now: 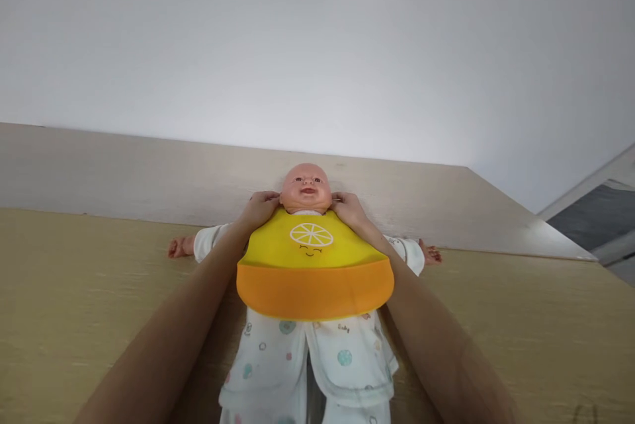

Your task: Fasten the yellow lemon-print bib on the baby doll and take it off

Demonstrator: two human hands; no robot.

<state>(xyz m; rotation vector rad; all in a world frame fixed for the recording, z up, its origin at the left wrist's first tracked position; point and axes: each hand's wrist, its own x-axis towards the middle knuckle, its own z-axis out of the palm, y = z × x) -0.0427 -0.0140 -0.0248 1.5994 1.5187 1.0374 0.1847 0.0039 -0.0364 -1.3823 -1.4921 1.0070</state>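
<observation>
A baby doll (307, 180) lies on its back with its head away from me and both arms spread. Across its chest is a yellow bib (268, 242) with a white citrus print, a small smiling face and an orange catch pocket (317, 293). My left hand (262, 207) is closed at the bib's neck edge, on the left of the doll's head. On the other side, my right hand (348, 207) grips the same edge. The fingertips of both hands are tucked behind the doll's neck, hidden along with the bib's straps. White printed clothes (278, 358) cover the doll's body and legs.
The doll rests on a light wooden tabletop (94, 292), with a paler wooden surface (124, 169) beyond its shoulders. A white wall (297, 53) rises behind. The doll's small hands (181, 247) stick out past my forearms on both sides.
</observation>
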